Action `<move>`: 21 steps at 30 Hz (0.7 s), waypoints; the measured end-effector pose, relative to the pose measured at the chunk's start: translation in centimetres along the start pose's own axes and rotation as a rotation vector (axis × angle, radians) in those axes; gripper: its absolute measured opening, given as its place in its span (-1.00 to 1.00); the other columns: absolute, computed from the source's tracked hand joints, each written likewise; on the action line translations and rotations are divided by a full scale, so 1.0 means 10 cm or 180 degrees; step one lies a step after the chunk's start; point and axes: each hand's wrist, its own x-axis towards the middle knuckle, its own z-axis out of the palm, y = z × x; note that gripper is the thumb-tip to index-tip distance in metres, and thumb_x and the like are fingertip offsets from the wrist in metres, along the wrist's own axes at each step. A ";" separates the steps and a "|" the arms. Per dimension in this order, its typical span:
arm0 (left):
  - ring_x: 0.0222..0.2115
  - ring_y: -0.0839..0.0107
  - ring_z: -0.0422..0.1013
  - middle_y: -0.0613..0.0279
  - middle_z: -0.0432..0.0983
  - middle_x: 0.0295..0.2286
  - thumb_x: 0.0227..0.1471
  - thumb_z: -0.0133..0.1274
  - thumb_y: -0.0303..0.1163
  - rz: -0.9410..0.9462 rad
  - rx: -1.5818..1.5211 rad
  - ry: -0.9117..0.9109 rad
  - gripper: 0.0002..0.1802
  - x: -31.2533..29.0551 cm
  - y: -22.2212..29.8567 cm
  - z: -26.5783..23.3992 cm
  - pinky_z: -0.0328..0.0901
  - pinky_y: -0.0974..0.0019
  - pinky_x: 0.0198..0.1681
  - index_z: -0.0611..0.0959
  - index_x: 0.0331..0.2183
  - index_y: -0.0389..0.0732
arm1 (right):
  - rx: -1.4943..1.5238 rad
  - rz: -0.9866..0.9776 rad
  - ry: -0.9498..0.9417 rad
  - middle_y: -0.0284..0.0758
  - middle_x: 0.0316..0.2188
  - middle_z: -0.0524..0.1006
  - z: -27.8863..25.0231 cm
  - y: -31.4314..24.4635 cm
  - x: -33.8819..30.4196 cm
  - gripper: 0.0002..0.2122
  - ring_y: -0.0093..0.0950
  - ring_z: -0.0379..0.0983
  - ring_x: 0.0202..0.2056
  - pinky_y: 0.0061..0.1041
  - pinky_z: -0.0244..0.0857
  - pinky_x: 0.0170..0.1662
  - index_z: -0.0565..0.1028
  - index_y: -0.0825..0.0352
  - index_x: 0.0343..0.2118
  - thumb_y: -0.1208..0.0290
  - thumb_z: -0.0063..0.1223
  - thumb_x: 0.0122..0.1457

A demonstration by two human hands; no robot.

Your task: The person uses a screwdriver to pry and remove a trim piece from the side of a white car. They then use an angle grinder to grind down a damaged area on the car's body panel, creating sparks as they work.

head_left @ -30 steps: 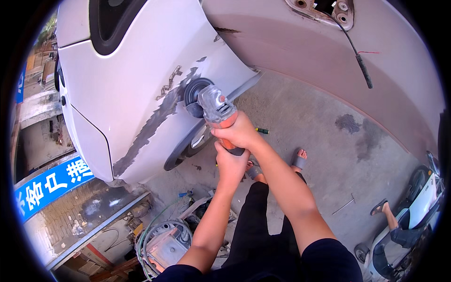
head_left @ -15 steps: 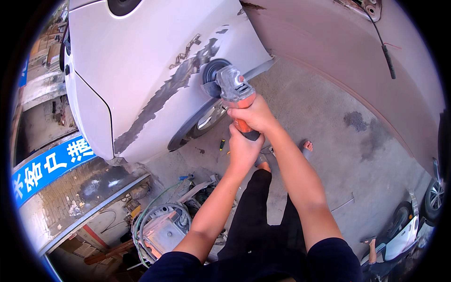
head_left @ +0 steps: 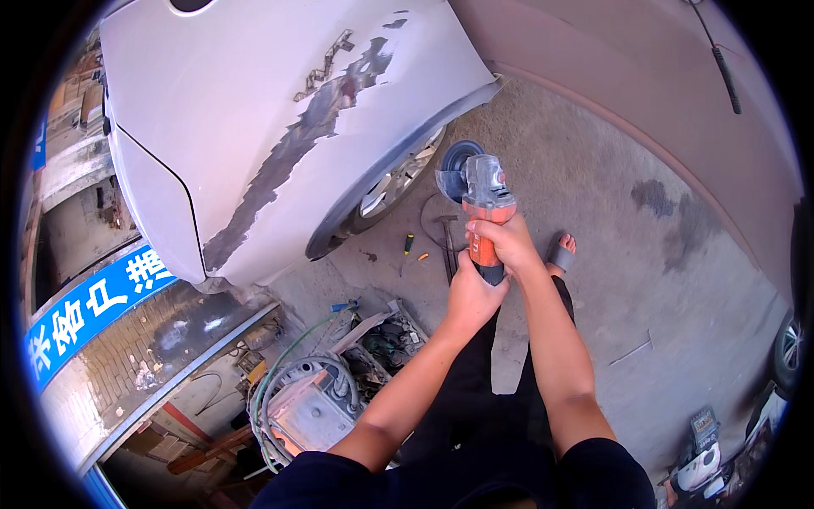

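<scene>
Both my hands are closed round an orange and grey angle grinder [head_left: 483, 199]. My left hand [head_left: 475, 293] wraps the black rear end of its body. Farther forward, my right hand [head_left: 509, 242] grips the orange part just behind the grey head. The round dark disc [head_left: 462, 159] at the tool's front stands apart from the car, over the concrete floor. To the left is a white car panel [head_left: 220, 110] with a long, ragged strip of bare grey metal [head_left: 292, 148] running diagonally across it. A smaller, jagged mark [head_left: 324, 68] lies beside the strip.
A car wheel [head_left: 381, 199] sits under the panel's arch. On the floor are a hammer [head_left: 448, 233] and a yellow-black screwdriver [head_left: 409, 244]. A machine with hoses [head_left: 314, 407] stands at lower left. Another body panel [head_left: 627, 85] curves along the upper right.
My hands have drawn the grinder back, right and down, off the car panel. The disc, which was at the panel near the wheel arch, is now clear of it. My view has shifted slightly.
</scene>
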 end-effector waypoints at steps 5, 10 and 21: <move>-0.21 -0.17 0.54 -0.29 0.57 -0.27 -0.17 0.36 -0.23 0.0163 0.0077 -0.0029 -0.23 0.07 -0.15 0.04 0.42 0.04 -0.15 0.31 -0.06 -0.40 | 0.0099 -0.0177 0.0031 -0.33 -0.34 0.58 -0.06 0.17 0.09 -0.61 -0.52 0.53 -0.39 -0.48 0.44 -0.28 0.51 0.42 -0.04 0.57 0.19 0.00; -0.23 -0.16 0.54 -0.28 0.57 -0.29 -0.18 0.36 -0.22 0.0176 0.0115 0.0094 -0.23 0.29 0.07 -0.18 0.42 0.02 -0.18 0.30 -0.06 -0.38 | 0.0119 -0.0359 -0.0036 -0.32 -0.31 0.58 0.09 -0.03 0.32 -0.62 -0.51 0.53 -0.41 -0.48 0.43 -0.31 0.52 0.43 -0.04 0.59 0.20 0.01; -0.26 -0.22 0.53 -0.31 0.57 -0.31 -0.17 0.36 -0.17 -0.0043 0.0127 -0.0163 -0.16 0.09 -0.23 -0.07 0.42 -0.01 -0.20 0.26 -0.01 -0.39 | 0.0130 -0.0228 0.0196 -0.28 -0.34 0.58 0.05 0.23 0.06 -0.59 -0.47 0.53 -0.37 -0.45 0.44 -0.26 0.50 0.46 -0.01 0.60 0.17 0.01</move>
